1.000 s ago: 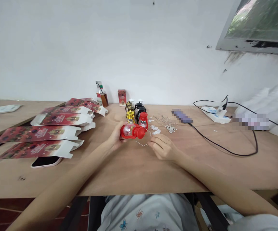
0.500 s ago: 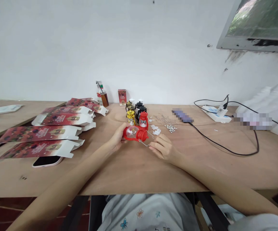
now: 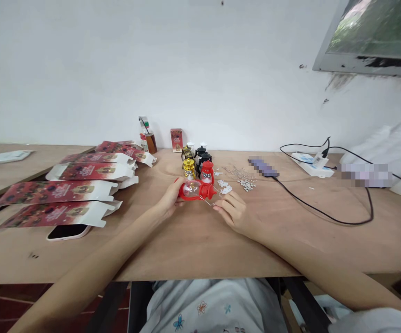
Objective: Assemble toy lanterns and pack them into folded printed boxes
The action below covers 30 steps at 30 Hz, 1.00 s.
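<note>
A small red lantern [image 3: 192,189] with a clear globe lies on its side in my left hand [image 3: 170,198], whose fingers are closed round its base. Its top points right. A thin wire handle [image 3: 207,202] reaches from the lantern toward my right hand [image 3: 233,210], which pinches the wire's bent end with thumb and fingers. Just behind, another red lantern [image 3: 207,172] stands upright beside a gold lantern [image 3: 189,169] and black lanterns [image 3: 204,161]. Loose wire handles [image 3: 238,173], small round discs [image 3: 246,185] and white pieces [image 3: 225,187] lie past my right hand.
Flat printed boxes [image 3: 89,171] overlap at the left, partly covering a phone [image 3: 68,232]. One upright box [image 3: 176,140] and a bottle [image 3: 148,138] stand by the wall. At the right are a blurred phone [image 3: 263,167], its black cable [image 3: 325,212] and a power strip [image 3: 312,165].
The held lantern has turned slightly, its top rising and shifting a little right. My right hand has moved slightly up and left with the wire.
</note>
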### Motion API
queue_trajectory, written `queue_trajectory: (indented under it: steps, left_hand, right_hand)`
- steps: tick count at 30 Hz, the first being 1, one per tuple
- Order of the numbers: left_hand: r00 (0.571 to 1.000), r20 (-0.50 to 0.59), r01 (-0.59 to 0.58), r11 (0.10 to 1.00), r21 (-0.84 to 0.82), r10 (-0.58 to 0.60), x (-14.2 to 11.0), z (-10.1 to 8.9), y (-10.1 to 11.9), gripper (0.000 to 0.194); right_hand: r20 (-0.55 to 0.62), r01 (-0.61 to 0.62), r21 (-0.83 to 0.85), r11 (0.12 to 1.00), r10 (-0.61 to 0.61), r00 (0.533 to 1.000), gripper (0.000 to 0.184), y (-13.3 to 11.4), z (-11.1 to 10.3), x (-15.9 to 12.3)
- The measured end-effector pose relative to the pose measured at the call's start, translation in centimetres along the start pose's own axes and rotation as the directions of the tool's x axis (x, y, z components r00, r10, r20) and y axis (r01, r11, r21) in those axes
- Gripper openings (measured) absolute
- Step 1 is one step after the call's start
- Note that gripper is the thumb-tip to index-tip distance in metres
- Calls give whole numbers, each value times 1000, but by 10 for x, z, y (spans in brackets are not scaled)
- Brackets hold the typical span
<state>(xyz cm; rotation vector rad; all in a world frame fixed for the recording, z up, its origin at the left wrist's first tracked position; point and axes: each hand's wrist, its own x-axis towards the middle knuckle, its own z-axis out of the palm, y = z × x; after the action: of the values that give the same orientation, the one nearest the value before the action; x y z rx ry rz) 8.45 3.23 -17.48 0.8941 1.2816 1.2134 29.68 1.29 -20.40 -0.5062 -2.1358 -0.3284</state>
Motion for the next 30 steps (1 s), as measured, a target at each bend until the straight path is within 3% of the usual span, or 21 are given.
queue_trajectory:
  steps: [7, 14, 22, 26, 30]
  left_hand:
    - [1000, 15, -5, 1000, -5, 5, 5, -3, -3, 26]
    - [997, 59, 47, 999, -12, -46, 8, -4, -2, 25]
    - [998, 65, 22, 1000, 12, -22, 6, -3, -1, 28]
    - [990, 106, 92, 995, -22, -89, 0, 0, 6, 22]
    - [970, 181, 169, 985, -32, -161, -3, 1, 11, 23]
  right_hand:
    - [-1, -113, 130, 985, 115, 993, 15, -3, -5, 4]
    - [-22, -70, 96, 993, 73, 997, 13, 2, -1, 0]
    - [-1, -86, 54, 995, 86, 996, 15, 1, 0, 0]
    - [21, -42, 40, 998, 41, 999, 16, 0, 0, 1]
    - [51, 93, -67, 993, -90, 995, 20, -2, -2, 4]
